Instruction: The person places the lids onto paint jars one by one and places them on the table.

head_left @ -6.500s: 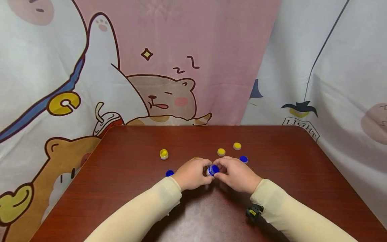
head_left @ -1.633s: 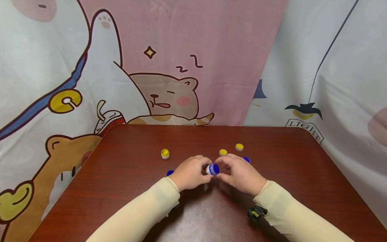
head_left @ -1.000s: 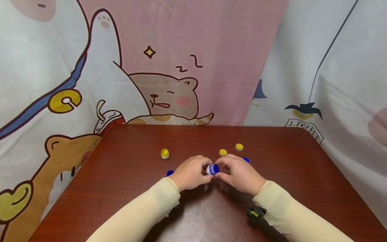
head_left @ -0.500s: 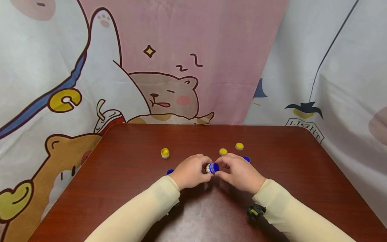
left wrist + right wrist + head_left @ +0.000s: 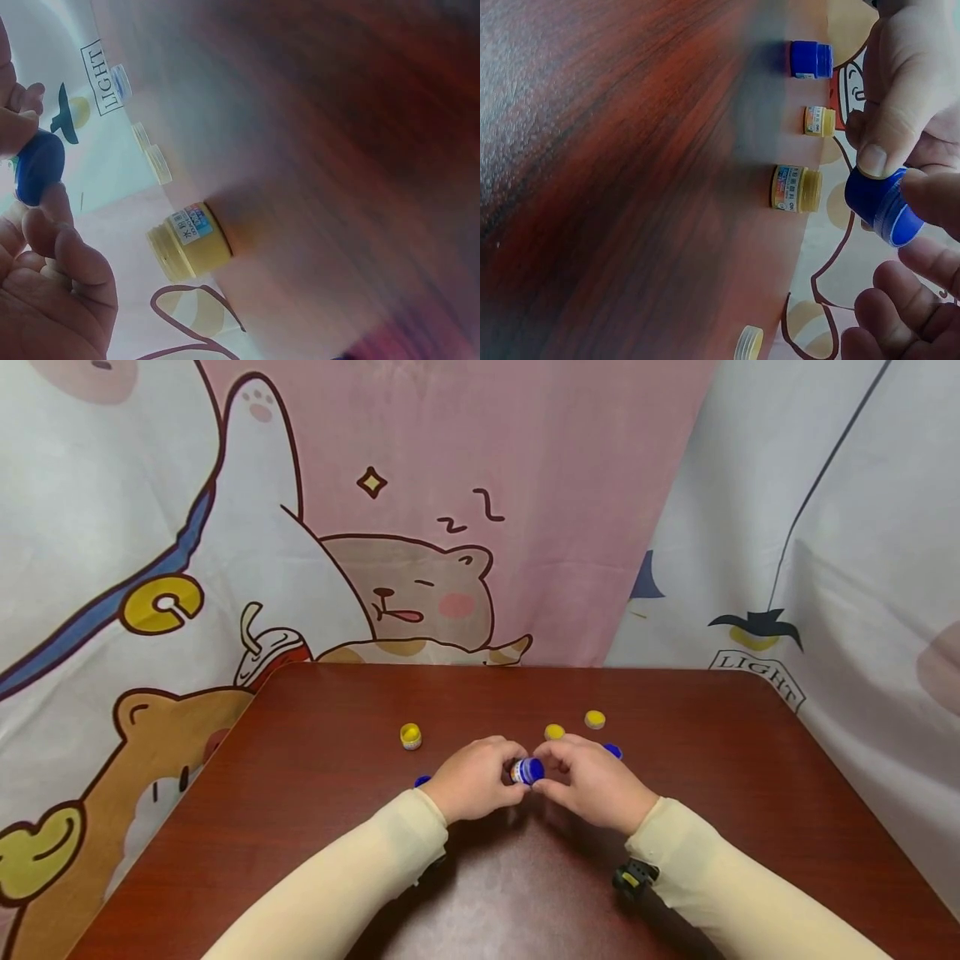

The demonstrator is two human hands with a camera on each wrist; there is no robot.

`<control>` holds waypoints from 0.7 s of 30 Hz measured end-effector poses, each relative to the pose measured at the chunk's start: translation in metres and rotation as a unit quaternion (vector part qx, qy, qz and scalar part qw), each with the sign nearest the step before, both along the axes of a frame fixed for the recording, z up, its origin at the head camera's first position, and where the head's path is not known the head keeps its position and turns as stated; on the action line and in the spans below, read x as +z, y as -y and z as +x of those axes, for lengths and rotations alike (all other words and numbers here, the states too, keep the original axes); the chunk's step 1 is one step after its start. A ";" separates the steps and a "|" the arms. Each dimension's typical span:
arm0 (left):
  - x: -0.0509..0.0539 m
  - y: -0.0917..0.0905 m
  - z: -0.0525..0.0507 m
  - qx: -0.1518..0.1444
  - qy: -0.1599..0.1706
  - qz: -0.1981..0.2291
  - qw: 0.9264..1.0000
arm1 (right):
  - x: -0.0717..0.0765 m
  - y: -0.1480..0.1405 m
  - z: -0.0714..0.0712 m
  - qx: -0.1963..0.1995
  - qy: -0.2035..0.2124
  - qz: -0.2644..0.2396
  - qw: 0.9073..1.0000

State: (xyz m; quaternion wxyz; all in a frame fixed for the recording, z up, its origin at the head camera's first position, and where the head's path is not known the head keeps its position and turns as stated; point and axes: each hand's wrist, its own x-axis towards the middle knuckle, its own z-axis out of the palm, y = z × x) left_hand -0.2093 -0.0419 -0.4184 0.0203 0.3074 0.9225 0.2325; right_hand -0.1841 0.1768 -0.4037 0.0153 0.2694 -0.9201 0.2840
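Between my two hands, a little above the table, a small blue paint jar lies tilted with its capped end to the right. My left hand grips its body between thumb and fingers. At the other end, the thumb and fingers of my right hand pinch around the jar's blue lid. In the right wrist view, a pale rim shows near the end of the held jar, and the right fingertips lie against it. Part of the jar is hidden by the left fingers.
Lidless yellow jars and another blue jar stand on the brown table. Behind the right hand lie two yellow lids and a blue lid. A printed curtain hangs behind.
The right fingers stood slightly off the jar's end about a second ago and now lie closer around it. The left hand has kept its grip; the head view has tilted a little.
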 end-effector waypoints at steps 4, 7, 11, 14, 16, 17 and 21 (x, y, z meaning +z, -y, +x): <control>0.000 0.000 0.000 -0.001 0.001 0.003 1.000 | 0.000 0.000 0.000 0.001 0.005 -0.005 1.000; 0.000 0.000 0.000 -0.002 0.001 0.003 1.000 | -0.001 0.001 0.000 0.004 0.004 -0.002 1.000; 0.000 0.001 0.000 -0.001 0.000 0.004 1.000 | -0.001 0.001 0.000 0.003 -0.002 0.003 1.000; 0.001 0.001 0.000 0.001 0.003 0.003 1.000 | 0.000 0.001 0.000 -0.003 -0.002 0.001 1.000; 0.001 0.001 0.000 0.002 0.007 0.002 1.000 | 0.000 0.001 0.000 -0.005 -0.003 0.000 1.000; 0.002 0.001 0.000 0.002 0.008 0.003 1.000 | 0.000 0.001 0.000 -0.006 -0.003 -0.001 1.000; 0.002 0.001 0.000 -0.001 0.007 0.004 1.000 | 0.000 0.001 0.000 -0.004 -0.008 0.000 1.000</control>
